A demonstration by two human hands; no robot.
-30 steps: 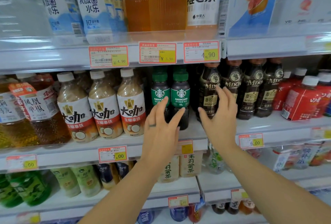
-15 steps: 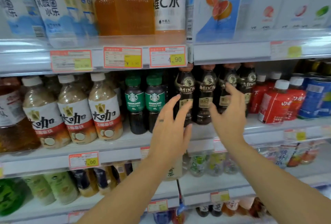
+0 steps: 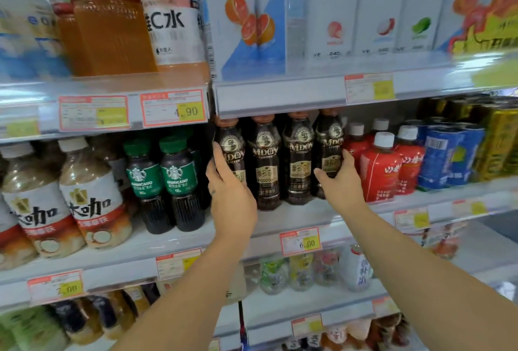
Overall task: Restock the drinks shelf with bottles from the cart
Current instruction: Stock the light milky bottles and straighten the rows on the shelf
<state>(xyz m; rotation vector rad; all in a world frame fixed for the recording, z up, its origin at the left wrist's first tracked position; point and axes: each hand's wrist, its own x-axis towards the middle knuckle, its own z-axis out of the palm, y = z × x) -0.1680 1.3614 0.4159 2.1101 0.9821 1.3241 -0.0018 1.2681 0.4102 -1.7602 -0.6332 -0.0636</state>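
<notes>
Dead centre on the pale grey metal shelf point(image 3: 308, 214): four dark plastic coffee bottles with brown caps point(image 3: 266, 160), upright, side by side and touching, black with coffee up to the neck. At the 9 o'clock end of the row, left hand point(image 3: 231, 199) over the lower front of the leftmost bottle point(image 3: 232, 151), fingers point(image 3: 217, 158) stretched up its left flank, thumb out of sight — clasping or merely pressing, cannot tell. At the 3 o'clock end, right hand point(image 3: 340, 182) clasped on the rightmost bottle point(image 3: 330, 143), thumb across the label, fingers round the far side.

Further out at 9 o'clock: two squat dark bottles with green caps and green labels point(image 3: 179, 179), black liquid inside; beyond them, clear round bottles with white caps point(image 3: 89, 196), full of tan milky drink. Out at 3 o'clock: red-wrapped bottles with white caps point(image 3: 378, 168), contents hidden; then blue cans point(image 3: 448, 154) and gold cans point(image 3: 501, 140). At 12 o'clock, on the upper shelf point(image 3: 280, 95): clear bottles of amber liquid point(image 3: 109, 36) and tall white cartons with fruit pictures point(image 3: 333, 14).
</notes>
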